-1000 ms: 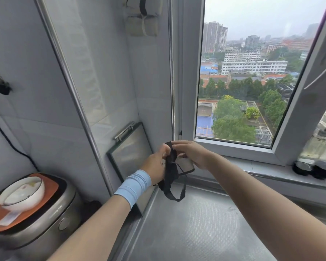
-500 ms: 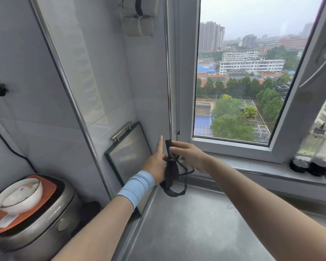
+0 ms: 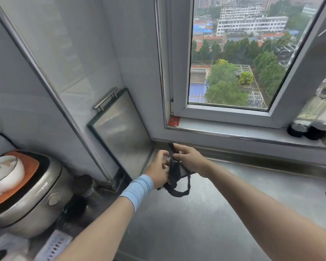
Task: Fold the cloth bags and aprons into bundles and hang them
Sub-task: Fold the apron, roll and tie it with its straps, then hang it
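Black folded cloth bundle with dangling straps (image 3: 174, 171) sits pinched in both grips, left hand (image 3: 159, 169) and right hand (image 3: 189, 159), over the textured steel surface (image 3: 205, 213); rice cooker lettering (image 3: 44, 186) is too blurry to read.

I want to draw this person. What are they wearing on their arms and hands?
Both forearms are bare, with no sleeves showing. The left wrist has a light blue band wrapped round it, soft and ribbed like a sweatband. The left hand and right hand have no gloves, and no rings or watch show.
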Demonstrator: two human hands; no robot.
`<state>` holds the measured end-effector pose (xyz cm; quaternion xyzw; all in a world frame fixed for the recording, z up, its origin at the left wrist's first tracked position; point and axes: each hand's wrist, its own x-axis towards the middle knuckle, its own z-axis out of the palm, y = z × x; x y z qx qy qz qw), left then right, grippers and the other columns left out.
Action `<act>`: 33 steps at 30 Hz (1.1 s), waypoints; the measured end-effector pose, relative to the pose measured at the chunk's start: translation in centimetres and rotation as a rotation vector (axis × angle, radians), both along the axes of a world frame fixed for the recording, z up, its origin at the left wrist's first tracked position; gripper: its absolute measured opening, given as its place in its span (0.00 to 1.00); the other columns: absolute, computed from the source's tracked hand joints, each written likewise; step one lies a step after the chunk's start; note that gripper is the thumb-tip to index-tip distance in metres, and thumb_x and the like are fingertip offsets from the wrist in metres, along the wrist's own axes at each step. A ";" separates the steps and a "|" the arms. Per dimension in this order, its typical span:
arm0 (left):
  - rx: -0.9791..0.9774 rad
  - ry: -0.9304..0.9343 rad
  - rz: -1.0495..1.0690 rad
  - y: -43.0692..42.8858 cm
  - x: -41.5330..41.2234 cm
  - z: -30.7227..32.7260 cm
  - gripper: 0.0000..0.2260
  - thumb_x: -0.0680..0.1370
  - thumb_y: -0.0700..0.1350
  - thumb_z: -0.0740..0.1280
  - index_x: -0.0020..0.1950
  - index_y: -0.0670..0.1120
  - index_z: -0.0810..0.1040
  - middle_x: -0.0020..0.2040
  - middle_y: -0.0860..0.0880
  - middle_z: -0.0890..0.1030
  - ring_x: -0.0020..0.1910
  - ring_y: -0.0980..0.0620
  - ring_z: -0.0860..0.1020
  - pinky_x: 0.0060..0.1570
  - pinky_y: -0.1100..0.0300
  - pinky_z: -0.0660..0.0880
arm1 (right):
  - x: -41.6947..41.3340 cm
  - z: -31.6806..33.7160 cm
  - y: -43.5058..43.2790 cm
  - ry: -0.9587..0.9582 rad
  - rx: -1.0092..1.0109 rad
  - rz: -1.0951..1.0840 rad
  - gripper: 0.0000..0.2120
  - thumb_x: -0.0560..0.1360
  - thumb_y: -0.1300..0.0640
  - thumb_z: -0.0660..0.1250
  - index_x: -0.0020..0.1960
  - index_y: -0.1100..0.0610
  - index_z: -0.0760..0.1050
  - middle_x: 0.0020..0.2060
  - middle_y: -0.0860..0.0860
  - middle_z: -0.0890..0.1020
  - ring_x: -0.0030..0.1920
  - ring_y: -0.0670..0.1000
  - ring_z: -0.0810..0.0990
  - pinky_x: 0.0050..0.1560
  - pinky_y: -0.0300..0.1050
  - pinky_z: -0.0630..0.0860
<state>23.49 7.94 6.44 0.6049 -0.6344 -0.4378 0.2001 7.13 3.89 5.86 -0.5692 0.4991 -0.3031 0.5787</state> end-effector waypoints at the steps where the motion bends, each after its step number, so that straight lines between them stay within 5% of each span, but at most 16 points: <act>1: 0.003 0.015 -0.010 -0.1 -0.2 -0.5 0.24 0.76 0.38 0.63 0.66 0.60 0.62 0.51 0.47 0.78 0.41 0.49 0.77 0.29 0.52 0.78 | -0.1 -0.2 -0.1 -0.030 0.021 -0.015 0.20 0.76 0.61 0.65 0.64 0.45 0.78 0.46 0.55 0.82 0.46 0.51 0.81 0.59 0.54 0.79; 6: -0.033 0.057 0.015 -0.3 -0.5 -0.9 0.29 0.71 0.40 0.67 0.60 0.70 0.63 0.51 0.49 0.79 0.49 0.41 0.80 0.40 0.41 0.79 | -0.4 -0.4 -1.0 -0.052 0.058 -0.080 0.14 0.79 0.59 0.65 0.51 0.40 0.81 0.46 0.45 0.85 0.46 0.47 0.82 0.58 0.47 0.77; 10: -0.031 0.050 -0.039 -1.1 -0.8 -0.5 0.31 0.74 0.39 0.67 0.55 0.78 0.65 0.52 0.50 0.79 0.49 0.44 0.79 0.48 0.40 0.78 | -0.7 0.4 -1.6 -0.101 0.070 -0.068 0.12 0.80 0.60 0.63 0.53 0.47 0.82 0.44 0.48 0.85 0.42 0.46 0.82 0.50 0.40 0.78; 14: -0.013 -0.004 -0.154 -1.9 -0.8 0.2 0.28 0.72 0.38 0.66 0.58 0.72 0.66 0.51 0.49 0.80 0.48 0.43 0.79 0.51 0.44 0.79 | -0.5 1.1 -2.0 -0.032 0.066 -0.046 0.09 0.77 0.56 0.63 0.45 0.51 0.83 0.44 0.51 0.84 0.46 0.51 0.81 0.54 0.48 0.76; 17: -0.031 0.021 -0.127 -2.2 -0.3 0.2 0.32 0.71 0.38 0.70 0.65 0.70 0.66 0.43 0.54 0.80 0.36 0.55 0.77 0.39 0.54 0.81 | -1.1 2.1 -2.1 -0.160 0.133 -0.190 0.11 0.77 0.53 0.64 0.42 0.57 0.80 0.41 0.55 0.81 0.40 0.53 0.78 0.42 0.47 0.72; 20: -0.017 0.064 -0.030 -1.9 0.1 0.7 0.35 0.73 0.38 0.71 0.68 0.70 0.60 0.41 0.55 0.72 0.30 0.51 0.73 0.23 0.64 0.72 | -3.0 1.7 -1.6 -0.324 0.191 -0.224 0.21 0.77 0.46 0.65 0.60 0.62 0.75 0.50 0.61 0.79 0.49 0.60 0.80 0.42 0.46 0.74; 22: -0.010 0.127 0.028 -2.2 0.7 0.4 0.37 0.72 0.39 0.72 0.71 0.67 0.61 0.46 0.54 0.76 0.36 0.48 0.76 0.29 0.61 0.76 | -4.2 0.4 -0.6 -0.208 0.209 0.009 0.32 0.72 0.47 0.71 0.72 0.54 0.66 0.59 0.58 0.78 0.61 0.59 0.78 0.54 0.51 0.77; 24: -0.026 0.178 0.065 -2.5 1.3 0.0 0.40 0.66 0.41 0.74 0.74 0.63 0.62 0.54 0.50 0.81 0.46 0.48 0.81 0.44 0.53 0.80 | -4.5 -0.7 0.5 -0.014 0.228 0.164 0.33 0.70 0.57 0.75 0.71 0.46 0.66 0.61 0.50 0.80 0.61 0.51 0.79 0.58 0.52 0.75; 28: -0.030 0.265 0.030 -2.5 1.7 -0.3 0.37 0.67 0.36 0.74 0.73 0.55 0.67 0.60 0.51 0.81 0.58 0.50 0.79 0.51 0.62 0.77 | -4.0 -1.1 1.9 0.259 0.258 0.251 0.12 0.77 0.53 0.67 0.60 0.52 0.80 0.52 0.47 0.86 0.53 0.49 0.82 0.58 0.49 0.71; 33: 0.000 0.372 -0.116 -1.6 1.9 0.6 0.26 0.71 0.34 0.73 0.65 0.54 0.76 0.58 0.50 0.82 0.59 0.47 0.80 0.55 0.51 0.79 | -2.9 -2.2 1.8 0.484 0.204 0.146 0.13 0.78 0.58 0.63 0.36 0.50 0.77 0.34 0.50 0.75 0.33 0.50 0.69 0.32 0.41 0.63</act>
